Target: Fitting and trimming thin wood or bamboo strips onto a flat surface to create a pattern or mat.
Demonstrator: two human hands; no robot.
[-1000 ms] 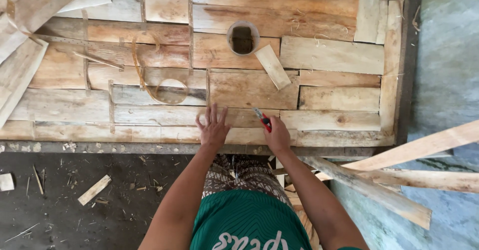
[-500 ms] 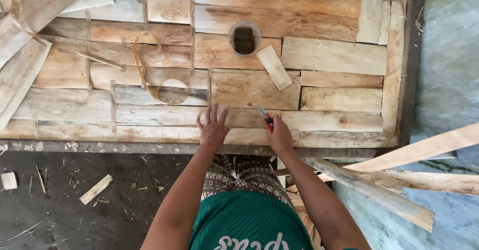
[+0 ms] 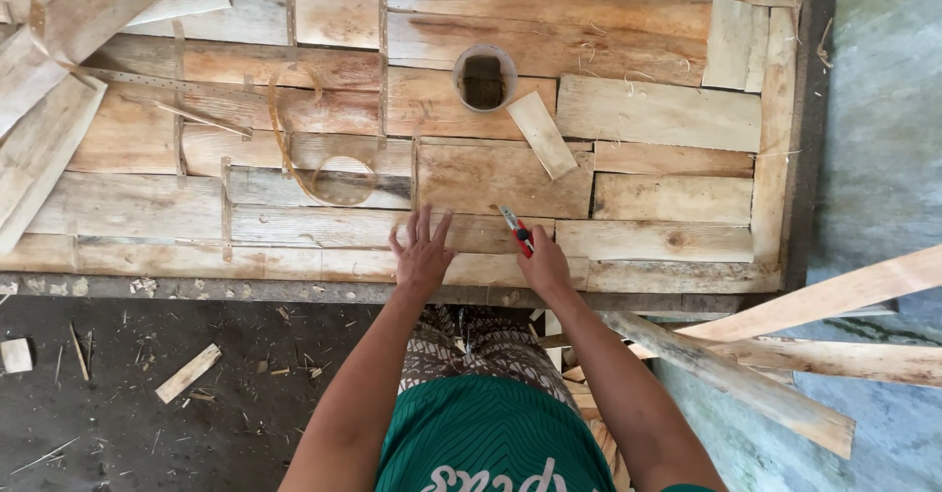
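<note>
A wooden table top [image 3: 667,119] made of many patched boards fills the upper view. My left hand [image 3: 424,252] lies flat with spread fingers on a board near the front edge. Just to its right, my right hand [image 3: 543,261] grips a red utility knife [image 3: 516,230] whose blade points away from me, resting on the boards. A loose short wood piece [image 3: 542,134] lies diagonally beyond the knife, next to a round cup [image 3: 485,77] standing on the table top.
Thin curled wood strips [image 3: 314,158] lie on the boards at centre left. Loose planks [image 3: 59,51] are piled at the left corner. Long planks [image 3: 814,306] lean at the lower right. Wood chips and an offcut [image 3: 188,372] litter the dark floor.
Both hands stay in nearly the same spot at the front edge; the view has only drifted slightly.
</note>
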